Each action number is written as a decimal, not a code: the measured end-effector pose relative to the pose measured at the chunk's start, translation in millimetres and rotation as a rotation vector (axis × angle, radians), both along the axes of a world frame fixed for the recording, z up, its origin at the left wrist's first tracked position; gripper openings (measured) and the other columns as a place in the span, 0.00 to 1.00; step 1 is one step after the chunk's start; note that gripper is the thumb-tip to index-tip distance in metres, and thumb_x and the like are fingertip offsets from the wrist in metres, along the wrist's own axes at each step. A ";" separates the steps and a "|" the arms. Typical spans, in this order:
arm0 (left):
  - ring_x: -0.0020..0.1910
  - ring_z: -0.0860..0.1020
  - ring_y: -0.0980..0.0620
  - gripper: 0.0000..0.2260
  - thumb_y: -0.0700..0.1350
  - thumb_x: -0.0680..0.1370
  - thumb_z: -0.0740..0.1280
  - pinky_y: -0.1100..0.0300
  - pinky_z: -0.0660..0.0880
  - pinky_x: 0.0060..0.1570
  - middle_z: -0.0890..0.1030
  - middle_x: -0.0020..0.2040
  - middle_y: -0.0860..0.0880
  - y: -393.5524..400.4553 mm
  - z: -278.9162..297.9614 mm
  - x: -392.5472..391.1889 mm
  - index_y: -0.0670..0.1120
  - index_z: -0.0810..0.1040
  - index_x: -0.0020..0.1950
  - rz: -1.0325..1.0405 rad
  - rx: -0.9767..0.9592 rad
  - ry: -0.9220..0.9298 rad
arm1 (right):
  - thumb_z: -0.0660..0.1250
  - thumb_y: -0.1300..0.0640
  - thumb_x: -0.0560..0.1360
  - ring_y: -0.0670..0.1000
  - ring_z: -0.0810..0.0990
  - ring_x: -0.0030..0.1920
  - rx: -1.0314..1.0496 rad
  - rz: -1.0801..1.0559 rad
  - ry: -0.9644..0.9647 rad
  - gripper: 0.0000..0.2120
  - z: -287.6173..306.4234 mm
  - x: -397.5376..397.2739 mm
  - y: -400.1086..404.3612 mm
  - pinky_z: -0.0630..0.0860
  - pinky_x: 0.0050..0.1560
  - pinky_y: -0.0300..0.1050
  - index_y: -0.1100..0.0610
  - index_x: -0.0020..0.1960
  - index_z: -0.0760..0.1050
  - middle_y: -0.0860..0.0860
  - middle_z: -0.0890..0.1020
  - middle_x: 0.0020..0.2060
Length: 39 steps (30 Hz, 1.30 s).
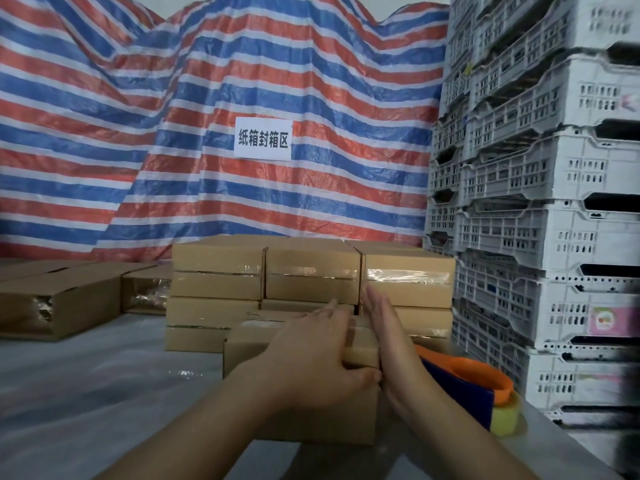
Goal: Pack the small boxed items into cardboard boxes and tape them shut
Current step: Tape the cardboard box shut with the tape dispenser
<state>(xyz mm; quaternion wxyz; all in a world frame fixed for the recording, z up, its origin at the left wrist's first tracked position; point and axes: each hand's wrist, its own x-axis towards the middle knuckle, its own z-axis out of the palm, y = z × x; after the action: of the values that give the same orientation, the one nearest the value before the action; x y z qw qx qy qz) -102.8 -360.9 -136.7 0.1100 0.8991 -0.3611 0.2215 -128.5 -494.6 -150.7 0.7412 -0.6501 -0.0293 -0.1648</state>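
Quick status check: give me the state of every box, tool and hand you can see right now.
Box under the hands: closed, tape along its top.
Left hand: flat on the box top, thumb over the near edge.
Right hand: fingers straight, pressed against the box's right side.
Stacked boxes: closed and taped.
Boxes at left: lying on their sides, ends taped.
Tape dispenser: set down on the table, untouched.
Crates: stacked.

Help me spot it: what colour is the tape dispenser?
Orange and dark blue tape dispenser, seen in the head view.

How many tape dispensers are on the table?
1: the tape dispenser lies at the right of the box under the hands. Others may be hidden behind boxes.
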 end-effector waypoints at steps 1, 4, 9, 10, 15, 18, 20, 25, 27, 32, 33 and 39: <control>0.74 0.62 0.55 0.40 0.69 0.72 0.64 0.58 0.61 0.68 0.57 0.79 0.54 4.2 1.9 -2.2 0.56 0.50 0.78 -0.031 -0.058 0.038 | 0.49 0.35 0.79 0.47 0.74 0.61 -0.017 0.003 0.041 0.28 -0.9 -2.4 -0.8 0.72 0.59 0.45 0.42 0.77 0.62 0.46 0.71 0.69; 0.74 0.58 0.62 0.36 0.69 0.73 0.61 0.60 0.61 0.67 0.55 0.78 0.61 27.9 9.8 -10.7 0.64 0.49 0.76 -0.118 -0.295 0.038 | 0.50 0.31 0.76 0.60 0.62 0.77 -0.068 0.039 0.155 0.38 -19.6 -18.6 -9.8 0.58 0.76 0.61 0.50 0.80 0.57 0.56 0.61 0.79; 0.65 0.65 0.62 0.41 0.74 0.65 0.57 0.57 0.69 0.62 0.63 0.74 0.59 82.3 2.6 -9.8 0.61 0.59 0.76 0.027 -0.769 0.163 | 0.58 0.28 0.69 0.55 0.56 0.79 -0.278 -0.004 0.140 0.45 -27.1 -29.2 -18.6 0.55 0.77 0.60 0.36 0.79 0.42 0.45 0.55 0.80; 0.66 0.66 0.59 0.41 0.72 0.66 0.59 0.56 0.68 0.64 0.64 0.75 0.56 89.5 -3.3 -7.4 0.58 0.60 0.77 0.037 -0.843 0.262 | 0.63 0.28 0.66 0.53 0.57 0.78 -0.334 0.039 0.125 0.48 -29.2 -32.8 -18.9 0.58 0.77 0.58 0.33 0.77 0.39 0.43 0.54 0.79; 0.58 0.75 0.57 0.35 0.63 0.67 0.66 0.60 0.73 0.55 0.76 0.63 0.58 99.9 -39.8 -2.7 0.60 0.64 0.74 -0.094 -0.944 0.778 | 0.70 0.44 0.76 0.45 0.66 0.72 -0.610 0.021 0.056 0.50 -33.9 -34.8 -4.4 0.63 0.76 0.49 0.36 0.76 0.30 0.42 0.63 0.74; 0.47 0.80 0.67 0.26 0.64 0.65 0.68 0.71 0.76 0.45 0.83 0.47 0.63 100.8 -53.6 -0.4 0.61 0.72 0.62 -0.080 -0.986 0.831 | 0.69 0.47 0.78 0.46 0.67 0.72 -0.615 -0.009 0.031 0.48 -32.5 -36.4 0.2 0.63 0.76 0.51 0.39 0.78 0.33 0.43 0.67 0.73; 0.45 0.77 0.71 0.23 0.63 0.68 0.67 0.77 0.71 0.38 0.81 0.48 0.65 99.2 -59.8 -0.6 0.62 0.72 0.61 -0.038 -0.996 0.802 | 0.74 0.51 0.75 0.46 0.66 0.73 -0.641 0.003 0.025 0.52 -29.8 -38.0 2.0 0.62 0.76 0.52 0.40 0.79 0.35 0.42 0.67 0.72; 0.39 0.74 0.73 0.18 0.63 0.69 0.64 0.77 0.69 0.33 0.77 0.45 0.65 92.6 -44.4 -8.2 0.61 0.72 0.58 0.024 -1.068 0.670 | 0.77 0.48 0.69 0.34 0.70 0.67 -0.622 -0.024 -0.105 0.48 -24.6 -37.0 4.9 0.70 0.69 0.41 0.30 0.72 0.45 0.36 0.70 0.67; 0.38 0.73 0.72 0.18 0.67 0.64 0.63 0.75 0.68 0.32 0.76 0.43 0.65 91.6 -17.0 -8.7 0.60 0.74 0.48 0.034 -1.137 0.604 | 0.73 0.40 0.65 0.30 0.75 0.59 -0.530 -0.054 -0.179 0.44 -9.1 -31.8 9.4 0.75 0.56 0.31 0.28 0.73 0.51 0.35 0.75 0.62; 0.47 0.73 0.61 0.24 0.74 0.66 0.60 0.62 0.69 0.40 0.75 0.48 0.61 105.4 100.4 20.6 0.59 0.73 0.51 -0.044 -1.095 0.439 | 0.66 0.31 0.64 0.31 0.79 0.49 -0.411 -0.213 -0.411 0.42 83.2 11.6 27.7 0.75 0.42 0.24 0.40 0.76 0.61 0.38 0.81 0.56; 0.49 0.75 0.58 0.27 0.74 0.67 0.60 0.60 0.70 0.44 0.76 0.51 0.58 110.0 125.0 33.2 0.58 0.72 0.57 -0.072 -1.091 0.419 | 0.65 0.31 0.67 0.30 0.79 0.48 -0.419 -0.225 -0.446 0.40 106.8 24.4 33.8 0.75 0.42 0.25 0.39 0.76 0.60 0.36 0.79 0.55; 0.60 0.75 0.49 0.27 0.60 0.78 0.64 0.47 0.68 0.68 0.74 0.63 0.49 134.3 215.9 119.6 0.49 0.65 0.73 -0.190 -1.109 0.416 | 0.62 0.38 0.79 0.51 0.77 0.58 -0.323 -0.210 -0.352 0.29 212.6 116.9 61.9 0.77 0.61 0.54 0.46 0.76 0.61 0.47 0.76 0.64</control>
<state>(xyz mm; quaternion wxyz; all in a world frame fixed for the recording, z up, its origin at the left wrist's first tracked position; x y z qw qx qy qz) 16.9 -226.5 79.2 0.6506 0.6957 -0.2415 0.1857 -11.6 -432.7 61.9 0.5903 -0.7207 -0.1159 -0.3446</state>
